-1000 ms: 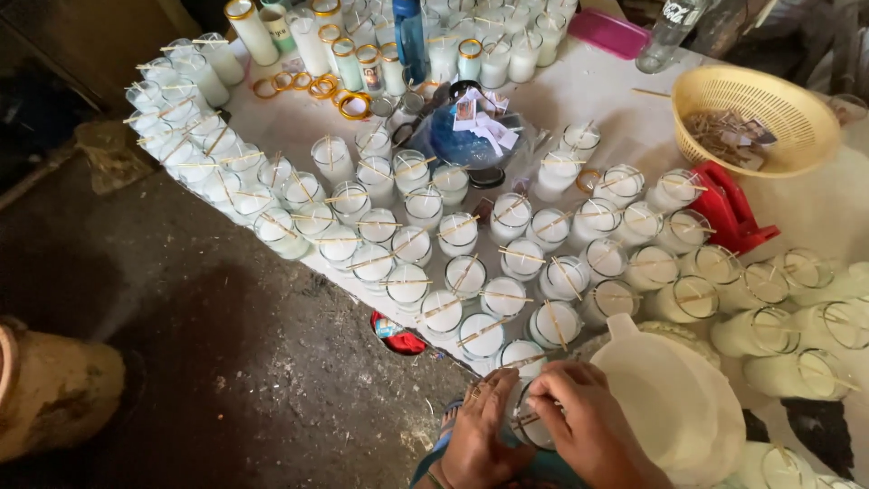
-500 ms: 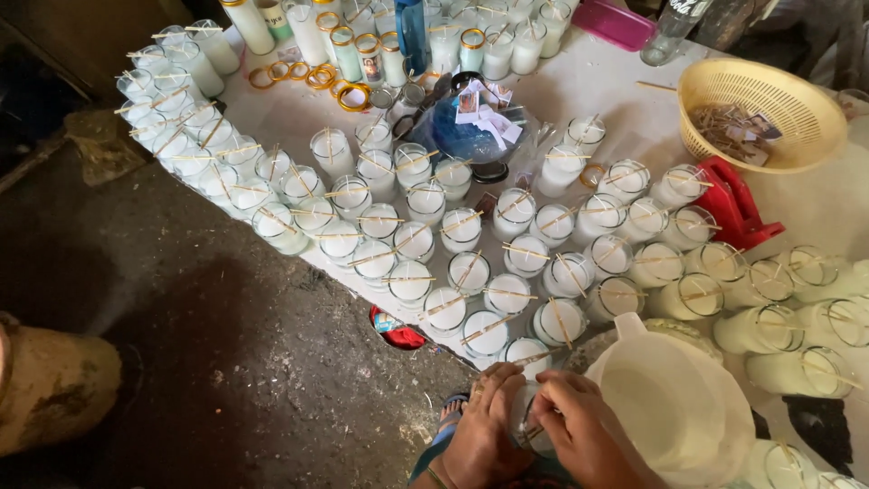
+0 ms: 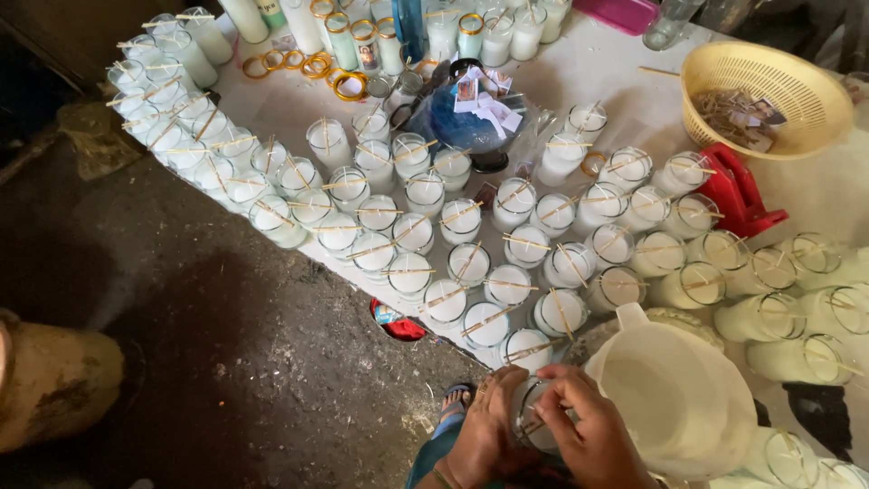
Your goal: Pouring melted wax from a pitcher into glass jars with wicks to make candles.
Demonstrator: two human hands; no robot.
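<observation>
Much of what we hold is hidden: the glass candle jar [image 3: 534, 417] sits at the near edge of the white table [image 3: 615, 72], low in the head view, and our left hand [image 3: 489, 433] and right hand [image 3: 593, 435] cover most of it, so only a patch of its rim and pale inside shows between them. Our left fingers curl closed around the jar's left side, gripping it; our right fingers bend over its top, and whether they pinch something thin there or only press on the rim we cannot tell. Both wrists are cut off by the bottom edge. Just beside our right hand stands a white plastic pitcher [image 3: 679, 398], its spout turned toward the rows, close enough to crowd the jar on that side. Beyond our hands the table is packed with rows of filled candle jars [image 3: 425, 235], each with a thin stick laid across its mouth; those on the far right lie on their sides and blur toward the edge. Farther back a yellow basket [image 3: 769, 95] holds small paper labels, hard to make out, with a red plastic piece [image 3: 738, 195] just below it. A blue bowl in a clear bag [image 3: 466, 122] stands among the jars. Below the table's edge a sandalled foot [image 3: 453, 403] shows on the dark floor [image 3: 226, 362].
</observation>
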